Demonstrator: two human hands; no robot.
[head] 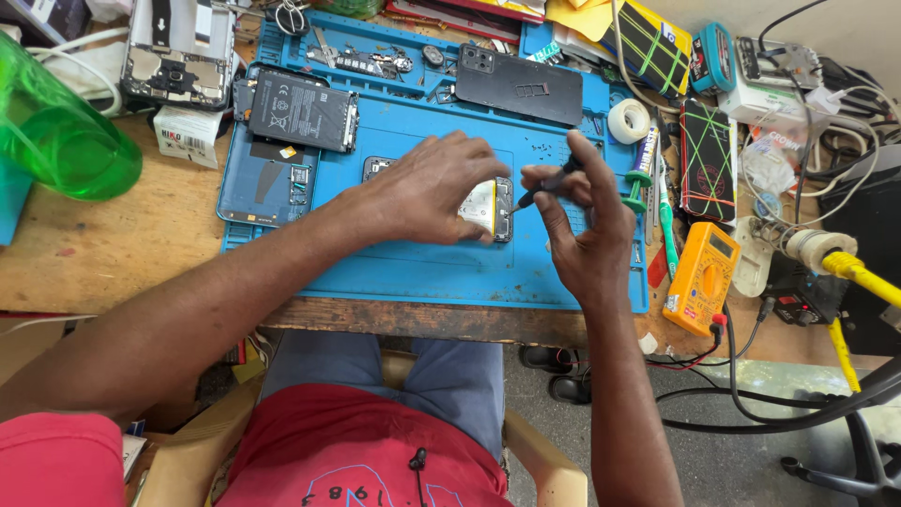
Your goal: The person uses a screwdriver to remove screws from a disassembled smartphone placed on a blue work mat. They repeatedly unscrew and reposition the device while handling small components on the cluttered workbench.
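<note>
We're looking down on the blue repair mat (422, 268), and right in the middle of it lies an opened smartphone (493, 208), its back off and the pale battery and dark board showing. Our left hand (427, 188) lies flat over it, fingers spread and pressing down, fingertips at the near edge — pinning the handset rather than gripping it. Our right hand (587, 235) has its fingers pinched narrow around a slim dark screwdriver (544, 188), the tip angled down to the phone's right edge.

We'd judge this phone light and stiff but fragile: thin frame, exposed board, a soft battery that shouldn't be pressed or pierced. The sensible hold is on the outer frame edges, palm weight kept light, and the mat looks grippy enough to stop any sliding.

Around us — a loose black back cover (521, 86) at the far side of the mat, another opened phone with a black battery (302, 111) to the far left, a roll of white tape (627, 120), a yellow multimeter (702, 277) just off the mat's right edge, and a green bottle (56, 122) on the left of the wooden bench.
</note>
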